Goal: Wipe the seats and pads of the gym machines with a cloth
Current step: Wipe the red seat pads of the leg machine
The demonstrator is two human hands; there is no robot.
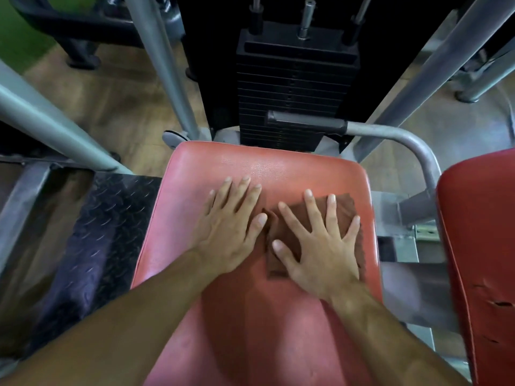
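Both forearms reach up from the bottom edge, nearest the camera, onto a red seat pad [250, 316]. Fingers [331, 215] of the right hand [317, 254] are straight and spread wide apart, pressing flat on a brown cloth [298, 218]; they clamp nothing. That cloth lies folded on the right half of the pad, at about 3 o'clock from the pad's middle, its far corner showing beyond the fingertips and its near edge under the palm.

Just beside it, at 9 o'clock from the cloth, the left hand [228, 235] lies flat on the bare vinyl with fingers straight and only slightly parted. Its thumb tip [260, 220] touches or nearly touches the cloth's left edge; which one cannot be told.

Beyond the pad at 12 o'clock stands a black weight stack [295, 87] with guide rods rising from it. A grey handle bar [390, 135] curves round the pad's far right corner at 2 o'clock. A second red pad [485, 246], with small tears in its cover, stands at 3 o'clock, apart from the first. At 9 o'clock lies a dark checker-plate footplate [111, 232], and grey frame tubes [50, 126] slant over a wooden floor [122, 101].
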